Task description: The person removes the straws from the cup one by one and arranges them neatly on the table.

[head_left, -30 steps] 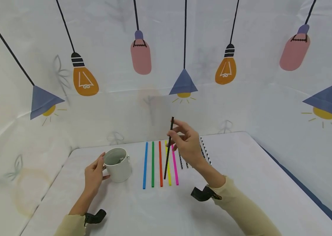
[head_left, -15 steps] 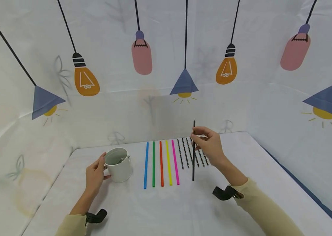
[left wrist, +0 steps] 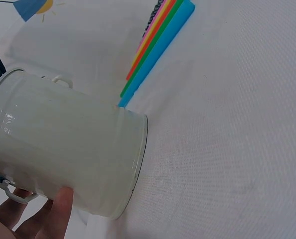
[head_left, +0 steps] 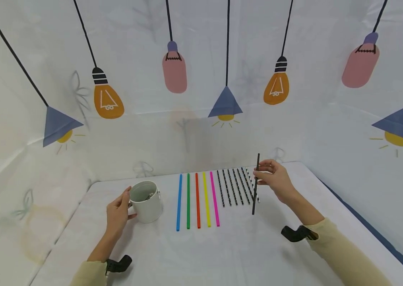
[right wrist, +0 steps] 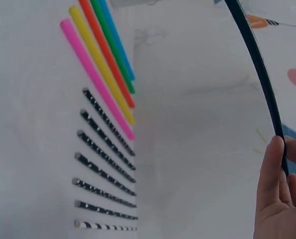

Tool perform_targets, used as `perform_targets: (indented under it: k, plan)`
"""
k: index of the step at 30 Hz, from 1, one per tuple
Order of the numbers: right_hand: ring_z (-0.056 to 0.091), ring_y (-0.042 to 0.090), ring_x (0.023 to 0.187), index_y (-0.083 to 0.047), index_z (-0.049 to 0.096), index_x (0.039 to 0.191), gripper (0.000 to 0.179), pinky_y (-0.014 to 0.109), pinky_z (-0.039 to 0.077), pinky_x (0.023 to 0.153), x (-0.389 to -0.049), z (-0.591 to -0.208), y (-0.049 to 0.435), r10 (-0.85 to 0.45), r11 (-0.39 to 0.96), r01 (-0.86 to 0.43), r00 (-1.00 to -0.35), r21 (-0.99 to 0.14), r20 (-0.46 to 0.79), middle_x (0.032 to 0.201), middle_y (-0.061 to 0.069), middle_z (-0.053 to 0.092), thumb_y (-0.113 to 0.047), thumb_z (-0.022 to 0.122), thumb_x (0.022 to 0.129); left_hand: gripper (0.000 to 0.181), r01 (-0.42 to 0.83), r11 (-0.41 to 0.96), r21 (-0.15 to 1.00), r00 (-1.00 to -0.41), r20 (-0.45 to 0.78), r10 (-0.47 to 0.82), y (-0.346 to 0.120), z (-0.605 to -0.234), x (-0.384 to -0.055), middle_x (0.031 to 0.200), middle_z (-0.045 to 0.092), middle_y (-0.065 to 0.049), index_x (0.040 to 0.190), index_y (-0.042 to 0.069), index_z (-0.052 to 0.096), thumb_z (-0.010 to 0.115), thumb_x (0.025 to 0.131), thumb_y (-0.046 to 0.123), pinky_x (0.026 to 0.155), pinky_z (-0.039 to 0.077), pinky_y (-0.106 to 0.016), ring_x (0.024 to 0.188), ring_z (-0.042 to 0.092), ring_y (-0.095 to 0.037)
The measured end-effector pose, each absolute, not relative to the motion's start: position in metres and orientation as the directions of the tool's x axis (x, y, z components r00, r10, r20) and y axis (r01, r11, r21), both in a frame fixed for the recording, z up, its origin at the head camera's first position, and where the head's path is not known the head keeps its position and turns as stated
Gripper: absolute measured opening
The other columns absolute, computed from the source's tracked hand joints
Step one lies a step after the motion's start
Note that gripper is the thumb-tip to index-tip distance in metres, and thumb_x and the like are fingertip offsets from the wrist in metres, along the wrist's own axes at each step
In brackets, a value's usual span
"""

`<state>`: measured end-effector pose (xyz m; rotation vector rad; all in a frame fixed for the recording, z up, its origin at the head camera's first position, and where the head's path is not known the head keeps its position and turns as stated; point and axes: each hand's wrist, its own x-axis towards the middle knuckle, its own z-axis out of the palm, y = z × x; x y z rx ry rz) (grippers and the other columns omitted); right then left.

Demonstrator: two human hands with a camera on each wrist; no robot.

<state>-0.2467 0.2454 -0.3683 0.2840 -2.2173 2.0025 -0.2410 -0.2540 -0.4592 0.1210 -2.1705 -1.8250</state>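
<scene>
My left hand (head_left: pixel 115 212) holds a small pale grey-green metal bucket (head_left: pixel 148 210) at its left side, thumb near the rim. The bucket (left wrist: pixel 63 144) stands upright on the table; in the head view a small greyish shape shows inside, too unclear to name. My right hand (head_left: pixel 276 180) pinches a plain black straw (head_left: pixel 254 202) near its upper part and keeps it almost upright, at the right end of a row of straws. In the right wrist view the black straw (right wrist: pixel 262 69) rises from between thumb and fingers.
Blue (head_left: pixel 179 202), green (head_left: pixel 188 200), orange-red (head_left: pixel 197 200), yellow (head_left: pixel 206 200) and pink (head_left: pixel 214 200) straws lie side by side. Right of them lie several black patterned straws (right wrist: pixel 105 174) and a white one with black stripes (right wrist: pixel 108 227). A printed cloth wall (head_left: pixel 144 139) stands behind.
My right hand has carried the black straw rightward and slightly down, from above the coloured straws to the right end of the patterned ones. The left hand and bucket have stayed in place.
</scene>
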Motion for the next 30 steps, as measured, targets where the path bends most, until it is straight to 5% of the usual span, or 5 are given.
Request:
perform_targets:
  k: [4,8,11,20,30]
  plan:
    - [0.065,0.011,0.086,0.008,0.051,0.119,0.04,0.028,0.057,0.073,-0.258,-0.38,0.261,-0.001,0.146,-0.202,-0.979,-0.969,0.204,0.097,0.003,0.063,-0.012,0.071,0.091,0.052,0.142,0.195,0.97,-0.95,0.189,-0.247,-0.252,-0.461,-0.241,0.147,0.045,0.001,0.143,0.012,0.051,0.046,0.102,0.044,0.06,0.058,-0.032,0.114,0.057,-0.026]
    - [0.065,0.008,0.084,0.007,0.058,0.119,0.039,0.026,0.057,0.072,-0.275,-0.395,0.28,0.034,0.282,-0.209,-0.973,-0.936,0.227,0.104,0.013,0.066,-0.017,0.072,0.091,0.053,0.153,0.197,0.968,-0.949,0.2,-0.245,-0.252,-0.46,-0.24,0.147,0.046,0.0,0.143,0.011,0.05,0.045,0.102,0.045,0.06,0.058,-0.031,0.116,0.055,-0.03]
    - [0.065,0.008,0.083,0.006,0.061,0.119,0.038,0.024,0.056,0.071,-0.286,-0.406,0.296,0.054,0.401,-0.207,-0.967,-0.893,0.249,0.111,0.021,0.064,-0.018,0.071,0.091,0.053,0.159,0.2,0.967,-0.946,0.207,-0.249,-0.252,-0.458,-0.24,0.146,0.047,0.0,0.142,0.011,0.051,0.046,0.101,0.045,0.06,0.058,-0.031,0.111,0.059,-0.02]
    - [0.065,0.015,0.079,0.005,0.065,0.114,0.033,0.025,0.057,0.066,-0.31,-0.431,0.319,0.095,0.557,-0.157,-0.963,-0.816,0.25,0.106,0.02,0.067,-0.015,0.073,0.089,0.05,0.139,0.177,0.974,-0.95,0.181,-0.256,-0.255,-0.456,-0.238,0.146,0.046,0.001,0.142,0.012,0.051,0.047,0.102,0.042,0.06,0.058,-0.032,0.091,0.059,0.007]
    - [0.066,0.023,0.079,0.007,0.064,0.114,0.032,0.029,0.057,0.064,-0.336,-0.452,0.321,0.093,0.606,-0.111,-0.974,-0.788,0.208,0.108,0.023,0.066,-0.011,0.072,0.089,0.046,0.15,0.185,0.971,-0.951,0.193,-0.242,-0.246,-0.441,-0.228,0.147,0.044,-0.006,0.141,0.002,0.05,0.045,0.105,0.03,0.062,0.059,-0.037,0.117,0.053,-0.035]
